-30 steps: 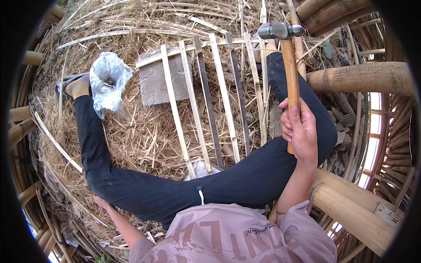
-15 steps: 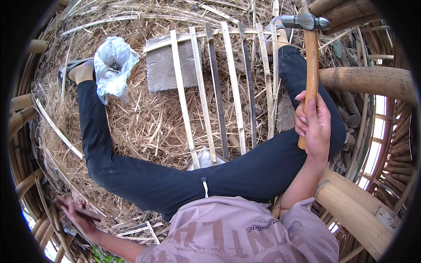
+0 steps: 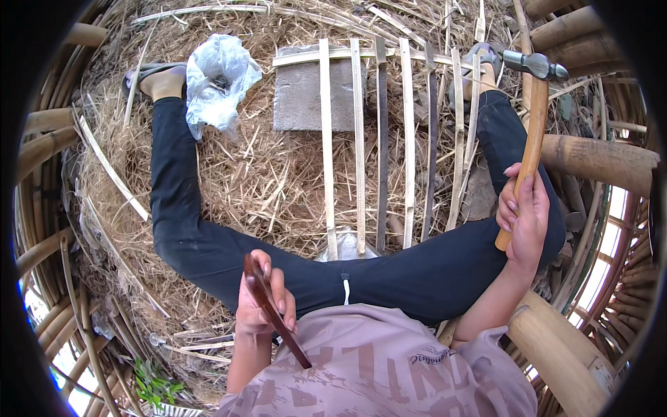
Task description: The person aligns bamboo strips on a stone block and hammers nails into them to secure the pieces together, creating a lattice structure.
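Currently: Hammer in Right Hand, Brown Slab in Left

The right hand (image 3: pixel 526 212) is closed around the lower handle of the hammer (image 3: pixel 533 142), thumb laid along the wood. The hammer is raised, its metal head uppermost and clear of the slats, above the right leg. The left hand (image 3: pixel 251 306) is curled around a thin brown slab (image 3: pixel 269 303), fingers bent over one face. The slab is tilted, its lower end in front of the shirt (image 3: pixel 389 361); its exact kind cannot be told from this angle.

Seven slats (image 3: pixel 408 139), five pale and two dark, are set side by side with gaps between the legs. Their far ends cross a pale crosspiece (image 3: pixel 302 60), which runs over the top of a grey block (image 3: pixel 313 101). The near end of the leftmost slat reaches a white bundle (image 3: pixel 349 243), located beside the trousers (image 3: pixel 208 257).

A plastic bag (image 3: pixel 221 83) is positioned beside the left foot (image 3: pixel 165 83), to the left of the block; it contains small dark items, too small to identify. Dry straw (image 3: pixel 257 181) covers the ground around these parts. A thick bamboo pole (image 3: pixel 601 161) extends from the right side toward the right leg
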A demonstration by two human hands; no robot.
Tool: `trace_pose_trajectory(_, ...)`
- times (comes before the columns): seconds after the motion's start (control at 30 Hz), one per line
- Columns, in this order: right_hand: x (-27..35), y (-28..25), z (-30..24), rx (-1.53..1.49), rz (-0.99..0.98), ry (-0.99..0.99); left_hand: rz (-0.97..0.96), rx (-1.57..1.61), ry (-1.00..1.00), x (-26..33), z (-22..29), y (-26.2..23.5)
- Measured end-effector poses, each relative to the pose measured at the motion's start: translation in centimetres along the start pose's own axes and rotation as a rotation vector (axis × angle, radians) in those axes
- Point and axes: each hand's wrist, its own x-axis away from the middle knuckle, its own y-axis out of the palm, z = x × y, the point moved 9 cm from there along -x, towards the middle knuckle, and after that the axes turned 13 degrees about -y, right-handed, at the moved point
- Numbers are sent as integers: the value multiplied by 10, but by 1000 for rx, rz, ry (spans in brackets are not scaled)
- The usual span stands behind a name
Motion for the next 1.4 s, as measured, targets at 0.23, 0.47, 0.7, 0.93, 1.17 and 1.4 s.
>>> trace_pose_trajectory(0.23,0,-1,-2,-1,-12,9,-269,157,102,21,55,-8)
trace_pose_trajectory(0.47,0,4,-4,-16,-41,-7,206,-232,452,85,172,-72)
trace_pose_trajectory(0.7,3,-3,-5,40,14,2,248,-382,618,105,218,-68)
trace_pose_trajectory(0.93,1,-2,1,59,2,1,425,-408,605,107,222,-69)
trace_pose_trajectory(1.17,3,2,-1,69,18,11,381,-437,567,107,221,-71)
trace_pose_trajectory(1.4,3,1,-6,88,17,-6,413,-420,492,97,211,-69)
